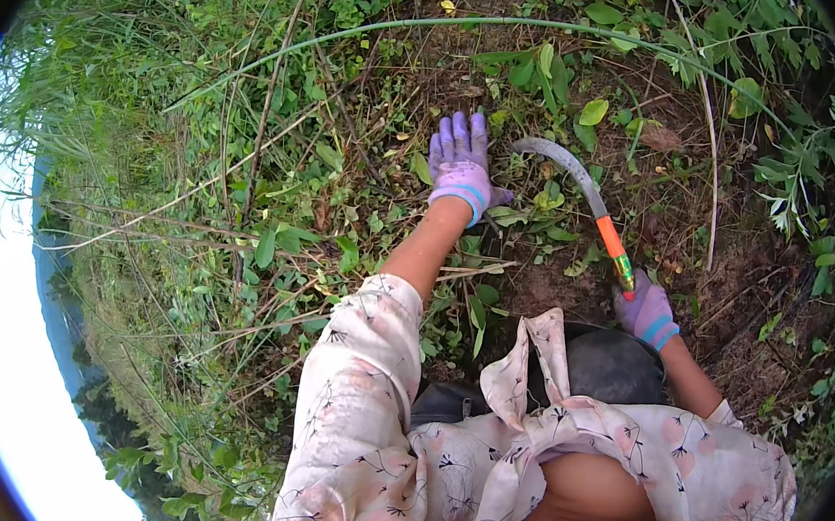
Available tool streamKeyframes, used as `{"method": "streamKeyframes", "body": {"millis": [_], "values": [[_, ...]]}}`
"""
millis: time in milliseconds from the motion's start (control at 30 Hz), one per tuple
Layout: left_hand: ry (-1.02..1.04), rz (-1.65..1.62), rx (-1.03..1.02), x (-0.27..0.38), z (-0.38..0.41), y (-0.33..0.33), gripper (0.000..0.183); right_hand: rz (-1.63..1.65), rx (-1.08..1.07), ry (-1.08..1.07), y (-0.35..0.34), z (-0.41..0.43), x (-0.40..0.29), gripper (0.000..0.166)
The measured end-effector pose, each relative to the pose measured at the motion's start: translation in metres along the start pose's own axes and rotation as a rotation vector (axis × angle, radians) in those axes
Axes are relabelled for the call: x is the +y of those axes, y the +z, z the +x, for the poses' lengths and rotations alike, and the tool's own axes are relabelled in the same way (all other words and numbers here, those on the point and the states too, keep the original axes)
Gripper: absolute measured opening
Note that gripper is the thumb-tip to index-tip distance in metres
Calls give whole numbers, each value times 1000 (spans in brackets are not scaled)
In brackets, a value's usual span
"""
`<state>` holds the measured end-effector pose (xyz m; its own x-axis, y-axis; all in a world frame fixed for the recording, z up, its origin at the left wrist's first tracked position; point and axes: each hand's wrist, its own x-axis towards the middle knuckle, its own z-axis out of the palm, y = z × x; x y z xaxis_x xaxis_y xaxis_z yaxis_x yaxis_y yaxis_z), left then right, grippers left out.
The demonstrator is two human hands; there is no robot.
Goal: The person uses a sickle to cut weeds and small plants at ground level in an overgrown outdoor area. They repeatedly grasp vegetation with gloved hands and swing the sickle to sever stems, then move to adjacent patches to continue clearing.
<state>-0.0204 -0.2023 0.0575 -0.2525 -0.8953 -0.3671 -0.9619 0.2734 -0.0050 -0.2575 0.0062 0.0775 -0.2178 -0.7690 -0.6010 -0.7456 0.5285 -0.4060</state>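
My left hand [462,161], in a purple and pink work glove with a blue cuff stripe, is stretched out flat, palm down, over low weeds. Its thumb sticks out to the right and it grips nothing. In a matching glove, my right hand [646,309] is closed around the lower end of a sickle [610,238] with an orange, green and gold handle. The curved grey sickle blade [566,162] arcs up and left, its tip just right of my left fingers. Cut leaves and stems [548,198] lie beneath the blade.
A long green stalk [486,20] bends across the far side. Dry stems [198,190] cross the dense weeds on the left. Bare reddish soil [557,293] shows before my dark-covered knee [614,366]. Leafy plants [802,177] stand at the right, and a slope drops toward distant hills at left.
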Motion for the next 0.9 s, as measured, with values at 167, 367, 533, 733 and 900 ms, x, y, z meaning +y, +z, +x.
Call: {"method": "streamKeyframes", "body": {"millis": [167, 367, 533, 733, 900], "values": [[-140, 132, -111, -24, 20, 20, 74, 198, 166, -66, 0, 43, -57, 29], [8, 101, -150, -26, 30, 9, 21, -45, 124, -253, 29, 97, -63, 27], [165, 120, -358, -31, -23, 3, 29, 9, -265, 59, 42, -24, 85, 40], [206, 170, -390, -40, -43, -12, 24, 98, 19, -103, 12, 4, -31, 26], [232, 184, -363, -31, -33, -11, 27, -88, 6, -229, 54, 65, -33, 30]]}}
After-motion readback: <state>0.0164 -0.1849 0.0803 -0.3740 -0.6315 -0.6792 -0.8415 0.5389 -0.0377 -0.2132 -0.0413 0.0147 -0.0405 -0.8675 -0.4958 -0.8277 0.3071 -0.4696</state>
